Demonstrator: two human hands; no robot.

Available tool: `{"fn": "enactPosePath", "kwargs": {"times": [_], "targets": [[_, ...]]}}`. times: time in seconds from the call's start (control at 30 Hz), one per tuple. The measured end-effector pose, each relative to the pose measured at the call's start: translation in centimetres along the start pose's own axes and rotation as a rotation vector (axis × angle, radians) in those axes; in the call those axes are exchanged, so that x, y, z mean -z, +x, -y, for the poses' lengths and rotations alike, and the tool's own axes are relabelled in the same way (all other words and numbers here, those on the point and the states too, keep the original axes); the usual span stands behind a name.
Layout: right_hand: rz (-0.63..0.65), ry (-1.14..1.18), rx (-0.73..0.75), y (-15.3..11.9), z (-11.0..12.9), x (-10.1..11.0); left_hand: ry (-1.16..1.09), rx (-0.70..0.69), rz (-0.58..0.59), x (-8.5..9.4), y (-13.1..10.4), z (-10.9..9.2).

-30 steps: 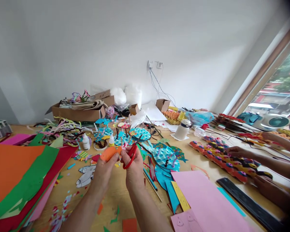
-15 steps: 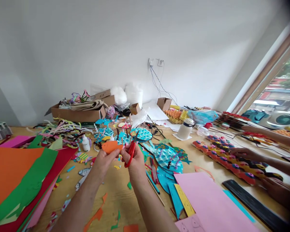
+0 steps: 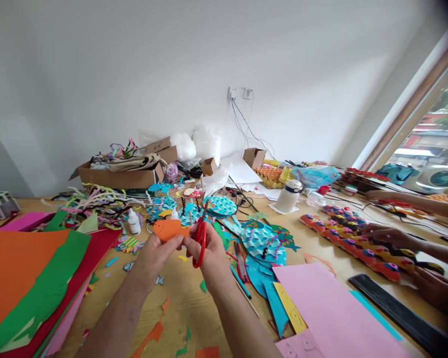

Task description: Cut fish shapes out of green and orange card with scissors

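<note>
My left hand [image 3: 159, 252] pinches an orange paper fish [image 3: 168, 229] by its lower edge, in front of me above the table. A drawn eye and gill line show at the fish's left end. My right hand [image 3: 209, 253] is closed round red-handled scissors [image 3: 200, 243], whose blades point up and away. The right thumb and fingertips meet the fish's tail end, close to my left fingertips. Below the hands, orange paper scraps [image 3: 156, 332] and small green bits lie on the wooden table [image 3: 182, 298].
Coloured sheets [image 3: 26, 278] are stacked at left, beside pipe cleaners [image 3: 97, 204] and a glue bottle [image 3: 134, 222]. Blue paper fish [image 3: 263, 243], a pink sheet [image 3: 321, 308] and a black ruler [image 3: 392, 311] lie right. Another person's hands [image 3: 386, 234] touch painted egg-carton strips [image 3: 353, 243].
The scissors have turned more upright in my right hand, and its fingertips have come to the fish's tail. The fish has shifted slightly left. The view has moved a little.
</note>
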State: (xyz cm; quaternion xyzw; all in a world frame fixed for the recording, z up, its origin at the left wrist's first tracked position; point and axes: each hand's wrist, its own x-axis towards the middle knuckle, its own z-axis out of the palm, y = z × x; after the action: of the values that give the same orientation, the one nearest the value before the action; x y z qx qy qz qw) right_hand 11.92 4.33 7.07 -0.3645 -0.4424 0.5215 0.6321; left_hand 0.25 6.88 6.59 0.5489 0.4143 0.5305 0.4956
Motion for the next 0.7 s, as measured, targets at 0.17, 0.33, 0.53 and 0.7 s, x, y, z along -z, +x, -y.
{"fn": "enactPosePath", "kwargs": {"times": [0.17, 0.33, 0.53, 0.7], "targets": [[0.033, -0.009, -0.014, -0.2, 0.0, 0.0, 0.049, -0.014, -0.017, 0.0, -0.4, -0.3], [0.039, -0.051, 0.003, -0.3, -0.4, -0.2, 0.101, -0.063, -0.124, 0.6, -0.4, 0.2], [0.021, -0.043, 0.012, -1.0, -0.7, -0.5, -0.037, -0.078, -0.220, 0.7, -0.8, 0.7], [0.011, -0.023, 0.015, -1.3, -0.1, -0.7, -0.004, -0.090, -0.168, -0.2, -1.3, -0.2]]}}
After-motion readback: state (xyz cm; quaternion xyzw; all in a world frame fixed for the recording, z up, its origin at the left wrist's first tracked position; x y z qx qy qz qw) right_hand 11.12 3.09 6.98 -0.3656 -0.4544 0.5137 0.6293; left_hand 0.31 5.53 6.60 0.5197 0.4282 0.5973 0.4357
